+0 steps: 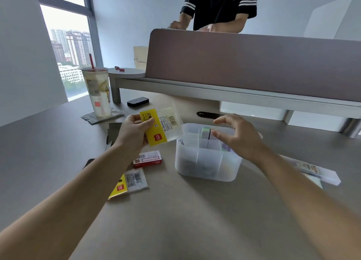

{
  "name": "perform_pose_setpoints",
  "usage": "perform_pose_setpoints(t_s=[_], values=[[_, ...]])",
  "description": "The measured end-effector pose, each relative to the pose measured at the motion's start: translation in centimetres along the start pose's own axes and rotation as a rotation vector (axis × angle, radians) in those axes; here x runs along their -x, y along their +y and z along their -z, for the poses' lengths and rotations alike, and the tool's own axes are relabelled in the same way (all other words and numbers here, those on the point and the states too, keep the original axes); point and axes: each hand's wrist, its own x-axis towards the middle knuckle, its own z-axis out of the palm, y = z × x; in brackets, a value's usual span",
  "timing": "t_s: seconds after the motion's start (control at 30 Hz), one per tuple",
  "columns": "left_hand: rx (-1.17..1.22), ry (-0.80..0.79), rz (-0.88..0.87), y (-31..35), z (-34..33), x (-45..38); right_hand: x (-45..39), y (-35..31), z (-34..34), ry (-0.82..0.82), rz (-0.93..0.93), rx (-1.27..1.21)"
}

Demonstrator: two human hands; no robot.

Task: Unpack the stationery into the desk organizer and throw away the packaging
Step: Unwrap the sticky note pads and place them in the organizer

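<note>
The translucent desk organizer [207, 160] holds pastel sticky notes [206, 133] in a rear compartment. Above it hovers the right hand [238, 136], fingers spread, empty. Left of it, the left hand [134, 132] pinches the seemingly emptied yellow wrapper [162, 127]; binning it likely comes next.

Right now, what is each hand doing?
Left hand: grips the clear plastic packet with yellow label.
Right hand: open, empty, over the translucent plastic desk organizer.

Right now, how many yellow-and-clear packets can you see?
2. One packet is held in the left hand; another packet lies on the desk near the red box. Others may be hidden.
</note>
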Motion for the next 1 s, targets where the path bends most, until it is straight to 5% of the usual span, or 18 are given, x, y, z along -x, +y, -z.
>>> perform_pose_setpoints(t_s=[0.13,0.47,0.6,0.8,1.0], values=[[-0.195,0.049,-0.026,-1.4,3.1,3.3,5.1,-1.7,-0.2,0.022,0.049,-0.005],[-1.03,0.156,-0.241,-4.3,4.4,4.5,13.7,0.7,-2.0,-0.406,-0.097,0.247],[-1.238,0.174,-0.298,-3.8,4.5,4.5,13.9,1.8,-2.4,-0.423,-0.136,0.249],[-1.153,-0.181,-0.563,-5.1,1.9,8.3,13.8,4.2,-0.7,-0.288,-0.221,0.259],[-1.302,-0.576,-0.544,-8.0,-0.3,10.7,14.0,9.1,3.5,-0.033,-0.481,0.41]])
